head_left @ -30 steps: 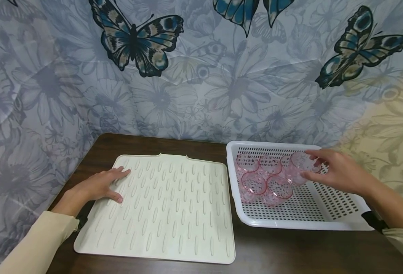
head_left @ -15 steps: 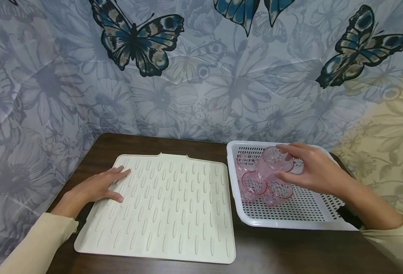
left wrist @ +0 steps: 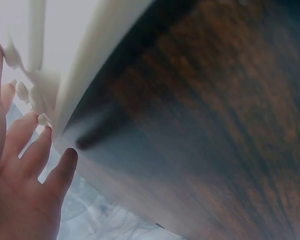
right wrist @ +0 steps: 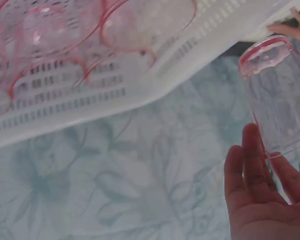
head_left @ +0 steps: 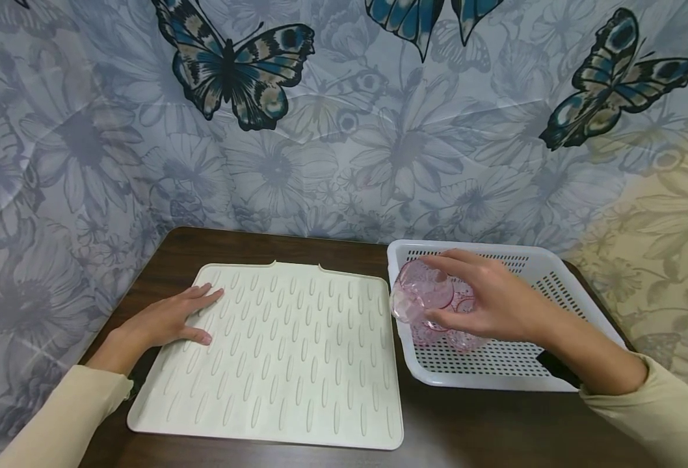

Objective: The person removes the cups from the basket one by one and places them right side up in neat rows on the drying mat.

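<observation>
Right of centre, the right hand (head_left: 490, 296) pinches a transparent pink cup (head_left: 412, 294) over a white perforated basket (head_left: 496, 380), seemingly a lift-out needing rim clearance, as the left hand (head_left: 162, 318) rests finger-spread on a ribbed cream mat (head_left: 288, 364).

The cup (head_left: 417, 289) is pink, basket (head_left: 496, 382) white, mat (head_left: 285, 361) cream (printed butterflies (head_left: 227, 73) blue and black)

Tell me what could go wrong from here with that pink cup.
The right hand pinches the pink cup near one end only, so it might slip. The cup is tilted and overlaps the edge of the white basket in the head view, so it could knock that or the other cups. If set on the ridged cream mat, it might wobble.
</observation>
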Motion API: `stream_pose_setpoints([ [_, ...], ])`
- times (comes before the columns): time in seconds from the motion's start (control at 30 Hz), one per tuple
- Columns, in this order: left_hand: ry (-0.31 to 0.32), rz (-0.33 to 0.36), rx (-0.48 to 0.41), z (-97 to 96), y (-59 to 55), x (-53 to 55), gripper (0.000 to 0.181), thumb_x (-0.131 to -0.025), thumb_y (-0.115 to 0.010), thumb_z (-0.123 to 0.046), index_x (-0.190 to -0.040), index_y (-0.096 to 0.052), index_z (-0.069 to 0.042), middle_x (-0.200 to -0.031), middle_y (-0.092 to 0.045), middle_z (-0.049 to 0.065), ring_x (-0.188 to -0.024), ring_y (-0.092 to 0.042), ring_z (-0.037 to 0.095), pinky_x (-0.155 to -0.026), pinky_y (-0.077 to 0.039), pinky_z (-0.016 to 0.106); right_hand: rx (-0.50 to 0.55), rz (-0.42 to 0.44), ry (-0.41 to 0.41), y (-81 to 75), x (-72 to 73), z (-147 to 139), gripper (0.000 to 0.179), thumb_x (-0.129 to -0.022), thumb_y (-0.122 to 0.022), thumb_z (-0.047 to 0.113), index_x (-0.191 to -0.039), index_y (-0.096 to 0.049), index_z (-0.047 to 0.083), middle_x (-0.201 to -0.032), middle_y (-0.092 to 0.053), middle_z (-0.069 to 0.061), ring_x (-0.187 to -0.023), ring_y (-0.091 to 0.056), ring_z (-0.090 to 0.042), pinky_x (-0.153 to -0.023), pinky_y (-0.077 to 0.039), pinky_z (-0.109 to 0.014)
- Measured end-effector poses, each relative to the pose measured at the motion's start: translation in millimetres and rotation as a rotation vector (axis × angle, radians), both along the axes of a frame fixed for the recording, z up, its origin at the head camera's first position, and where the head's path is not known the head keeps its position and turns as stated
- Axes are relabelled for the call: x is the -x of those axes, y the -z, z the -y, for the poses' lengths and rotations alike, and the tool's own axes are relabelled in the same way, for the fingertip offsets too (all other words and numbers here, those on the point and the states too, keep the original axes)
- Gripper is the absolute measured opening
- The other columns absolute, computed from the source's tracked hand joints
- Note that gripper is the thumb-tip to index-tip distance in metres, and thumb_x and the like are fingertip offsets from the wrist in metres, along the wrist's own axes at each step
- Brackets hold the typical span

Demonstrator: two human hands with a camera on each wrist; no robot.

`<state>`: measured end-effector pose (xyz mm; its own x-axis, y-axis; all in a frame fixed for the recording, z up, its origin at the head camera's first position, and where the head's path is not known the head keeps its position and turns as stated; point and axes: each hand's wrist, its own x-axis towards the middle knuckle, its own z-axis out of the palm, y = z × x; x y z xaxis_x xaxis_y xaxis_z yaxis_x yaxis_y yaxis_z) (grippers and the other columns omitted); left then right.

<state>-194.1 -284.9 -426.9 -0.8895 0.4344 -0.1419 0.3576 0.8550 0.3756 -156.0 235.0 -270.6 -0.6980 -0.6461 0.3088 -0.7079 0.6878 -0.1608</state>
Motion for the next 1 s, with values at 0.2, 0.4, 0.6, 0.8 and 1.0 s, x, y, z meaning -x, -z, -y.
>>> stream_pose_setpoints([
  [0.2, -0.009, 0.002, 0.008, -1.7, -0.7, 0.6, 0.104, -0.071, -0.075, -0.061, -0.153, -0.039, -0.008, -0.156, -0.030, 0.029, -0.140, -0.028, 0.054, -0.099, -0.036, 0.069, -0.044, 0.050, -0.094, 8.4, -3.7, 23.7, 0.069, -0.079, -0.080, 0.046, -0.136, -0.061, 0.011, -0.126, -0.064, -0.007, -0.107, -0.065, -0.022, -0.083, -0.056, -0.044],
  [0.4, -0.018, 0.012, 0.005, -2.7, -1.7, -0.1, 0.104, -0.071, -0.076, -0.060, -0.153, -0.039, -0.008, -0.156, -0.029, 0.030, -0.140, -0.028, 0.054, -0.099, -0.035, 0.070, -0.090, 0.110, -0.188, 16.9, -7.6, 43.3, 0.067, -0.082, -0.077, 0.046, -0.137, -0.059, 0.011, -0.124, -0.064, -0.004, -0.098, -0.065, -0.014, -0.078, -0.056, -0.034],
  [0.6, -0.020, 0.014, 0.010, -3.0, -2.0, -1.0, 0.104, -0.071, -0.076, -0.060, -0.153, -0.038, -0.008, -0.156, -0.029, 0.029, -0.140, -0.027, 0.054, -0.099, -0.035, 0.070, -0.140, 0.235, -0.288, 27.8, -9.3, 58.0, 0.066, -0.084, -0.077, 0.041, -0.139, -0.056, 0.011, -0.127, -0.061, -0.002, -0.098, -0.063, -0.012, -0.083, -0.055, -0.030],
  [0.8, -0.013, 0.011, 0.017, -2.3, -2.2, -0.6, 0.104, -0.071, -0.076, -0.061, -0.153, -0.038, -0.008, -0.156, -0.029, 0.030, -0.140, -0.028, 0.054, -0.099, -0.035, 0.070, -0.231, 0.365, -0.331, 39.3, -10.5, 68.1, 0.063, -0.088, -0.075, 0.038, -0.141, -0.054, 0.012, -0.132, -0.059, -0.004, -0.108, -0.063, -0.015, -0.091, -0.053, -0.032],
  [1.0, -0.012, 0.013, 0.015, -2.9, -1.3, -0.5, 0.104, -0.072, -0.076, -0.060, -0.153, -0.038, -0.008, -0.156, -0.029, 0.030, -0.140, -0.028, 0.054, -0.098, -0.036, 0.069, -0.288, 0.374, -0.359, 52.1, -12.3, 78.8, 0.063, -0.083, -0.080, 0.033, -0.137, -0.057, 0.011, -0.124, -0.061, -0.002, -0.105, -0.064, -0.013, -0.090, -0.052, -0.029],
])
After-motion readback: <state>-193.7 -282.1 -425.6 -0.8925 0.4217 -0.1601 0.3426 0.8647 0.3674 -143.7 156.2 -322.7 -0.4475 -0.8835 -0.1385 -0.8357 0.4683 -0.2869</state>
